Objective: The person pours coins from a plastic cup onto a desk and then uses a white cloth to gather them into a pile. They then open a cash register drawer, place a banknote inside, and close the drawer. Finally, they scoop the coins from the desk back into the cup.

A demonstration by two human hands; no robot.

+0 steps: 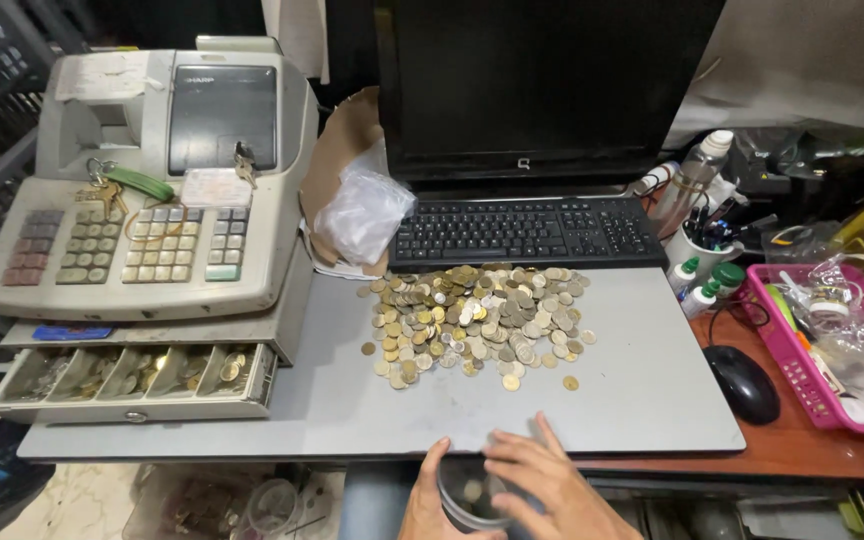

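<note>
**Risk notes: coin pile, open drawer, container held off the worktop edge**

Far left: cash register (152,180) sits on the grey worktop (632,400), keys with a green tag (137,183) lying on its top. Its coin drawer (137,378) is pulled out, compartments partly filled, and overhangs the left end of the board. Judgement: a knock from a knee or elbow could jolt it and mix or spill the sorted coins.

Centre: loose pile of coins (472,320), gold and silver mixed, spread just in front of the black keyboard (527,230); a few strays lie apart toward the near edge. Judgement: a fast sweep could send coins off the front edge, or under the keyboard.

Bottom centre: left hand (432,505) wraps the side of a small round clear container (467,495) holding a few coins; right hand (542,485) rests open over its rim, fingers spread. The container is held below and in front of the worktop edge, unsupported. Judgement: a slipped grip drops it to the floor; whether the hold is firm I cannot tell.

Right: computer mouse (742,383) and pink basket (802,360) stand well apart from the pile, low risk
</note>
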